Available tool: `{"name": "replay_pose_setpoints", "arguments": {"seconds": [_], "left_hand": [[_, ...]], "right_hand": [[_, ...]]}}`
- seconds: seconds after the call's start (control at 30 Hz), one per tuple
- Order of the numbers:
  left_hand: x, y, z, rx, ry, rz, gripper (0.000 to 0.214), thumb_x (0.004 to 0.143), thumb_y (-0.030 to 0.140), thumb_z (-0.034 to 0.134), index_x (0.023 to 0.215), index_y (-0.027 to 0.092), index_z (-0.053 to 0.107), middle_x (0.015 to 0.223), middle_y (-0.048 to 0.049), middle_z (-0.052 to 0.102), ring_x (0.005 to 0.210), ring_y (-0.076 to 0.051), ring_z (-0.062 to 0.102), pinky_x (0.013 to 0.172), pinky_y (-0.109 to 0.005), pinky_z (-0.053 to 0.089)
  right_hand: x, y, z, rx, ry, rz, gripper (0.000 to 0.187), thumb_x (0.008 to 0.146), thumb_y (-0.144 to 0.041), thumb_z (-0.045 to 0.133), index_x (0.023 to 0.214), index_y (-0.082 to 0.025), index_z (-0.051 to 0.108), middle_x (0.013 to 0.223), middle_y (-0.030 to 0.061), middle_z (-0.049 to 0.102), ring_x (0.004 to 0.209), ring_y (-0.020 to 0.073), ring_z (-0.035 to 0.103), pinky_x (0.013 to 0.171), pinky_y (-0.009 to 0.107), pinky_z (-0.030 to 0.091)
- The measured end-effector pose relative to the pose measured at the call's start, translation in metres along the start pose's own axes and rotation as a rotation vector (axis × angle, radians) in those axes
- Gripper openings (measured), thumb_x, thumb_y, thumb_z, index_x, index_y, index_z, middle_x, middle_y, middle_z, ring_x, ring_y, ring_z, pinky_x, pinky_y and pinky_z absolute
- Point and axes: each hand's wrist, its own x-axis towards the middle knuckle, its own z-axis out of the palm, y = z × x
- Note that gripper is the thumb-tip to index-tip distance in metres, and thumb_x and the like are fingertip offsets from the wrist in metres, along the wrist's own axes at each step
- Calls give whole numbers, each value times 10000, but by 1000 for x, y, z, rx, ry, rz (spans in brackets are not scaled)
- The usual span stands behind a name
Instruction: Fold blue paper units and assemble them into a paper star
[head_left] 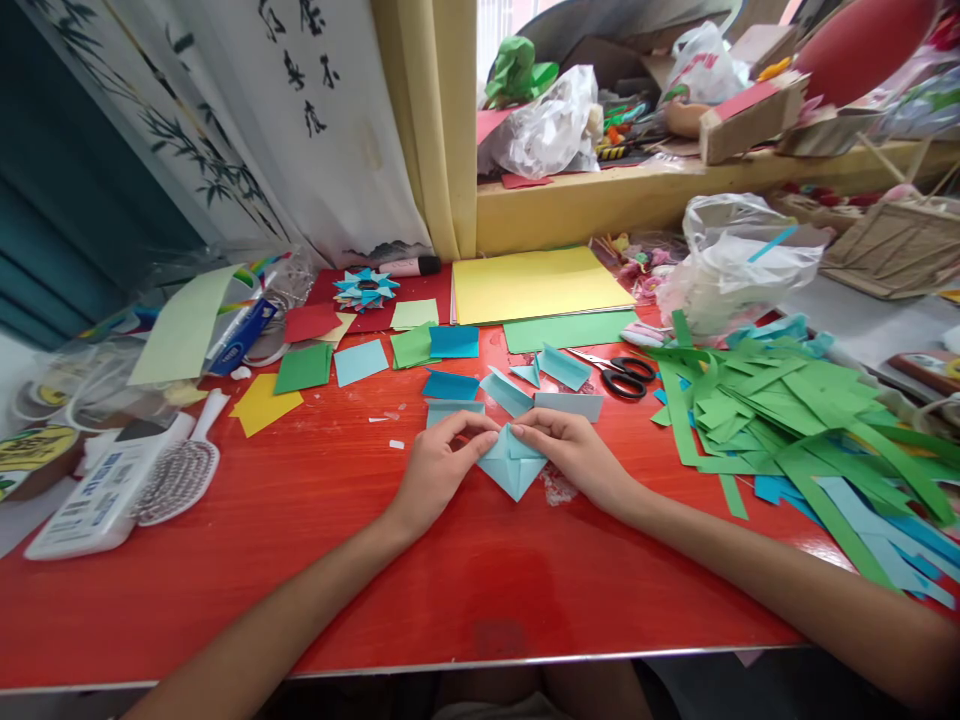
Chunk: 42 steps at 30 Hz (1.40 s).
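A light blue piece of folded paper (516, 472) is held just above the red table, its pointed corner toward me. My left hand (448, 460) pinches its upper left side between thumb and fingers. On the upper right side, my right hand (574, 450) pinches it the same way. Just beyond my hands lie several folded blue papers, among them a darker blue one (450, 385) and a pale one (568, 405). Black-handled scissors (628, 378) rest past my right hand.
Green paper scraps (795, 410) heap up on the right. Yellow sheets (540, 285) lie at the back beside a blue folded-paper ring (366, 289). Square papers (303, 368) are scattered left of centre. A hairbrush (180, 480) and a white bottle (105, 495) lie at left.
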Motion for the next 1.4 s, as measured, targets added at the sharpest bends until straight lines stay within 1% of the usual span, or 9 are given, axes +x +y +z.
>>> {"name": "replay_pose_setpoints", "arguments": {"seconds": [0.27,0.5,0.7,0.87,1.0,1.1,1.23,1.33,1.4], "left_hand": [[3,-8,3,-126,-106,-118,184,758,344,538,827,175,563,785,-5,560,747,-131,508,671,-234,395],[2,-8,2,-79,-97,-126,166,756,336,536,805,180,559,631,32,454,613,-98,421,568,-206,336],[1,-6,3,-82,-33,-112,166,765,339,516,763,174,539,718,12,519,669,-114,460,601,-214,359],[1,-2,0,-78,-108,-86,182,768,334,516,700,166,518,676,22,497,660,-104,447,608,-205,351],[1,1,1,-62,-105,-75,200,772,338,509,674,165,497,654,31,480,639,-97,437,593,-200,348],[2,1,1,-65,-106,-86,195,781,355,487,721,171,513,684,29,492,644,-98,454,588,-200,360],[3,-2,-1,-93,-167,-162,241,780,396,467,705,170,503,581,40,469,523,-95,454,521,-211,371],[3,-3,-3,-71,-123,-163,258,780,402,466,676,168,491,531,44,452,487,-95,453,497,-211,369],[3,-3,-4,-59,-92,-151,259,782,401,466,678,166,493,541,41,458,486,-93,455,491,-209,371]], "right_hand": [[-3,0,1,-138,16,-32,291,804,-416,453,757,-155,573,613,-12,475,541,87,391,485,212,283],[-2,3,2,-150,-13,-47,286,812,-413,442,762,-154,552,644,-8,473,558,86,377,488,209,274],[-1,-1,1,-122,-93,-10,294,785,-427,474,683,-154,503,590,-30,404,511,71,347,451,195,258],[-2,0,1,-159,-151,26,317,787,-435,460,631,-160,449,526,-54,322,424,51,296,381,178,213],[-2,1,1,-116,-193,54,312,773,-448,477,654,-160,457,531,-54,354,421,51,321,384,178,235],[-1,1,1,-86,-124,30,309,771,-443,487,670,-151,489,567,-39,397,484,64,360,432,185,271],[2,0,1,-27,-23,20,292,767,-432,504,702,-148,520,617,-24,454,552,82,417,489,193,320],[3,-4,0,41,15,21,304,797,-436,458,740,-153,554,696,-3,523,648,109,494,582,209,390],[3,-6,0,116,2,55,310,803,-443,442,809,-159,566,733,7,555,670,122,538,618,226,427]]}}
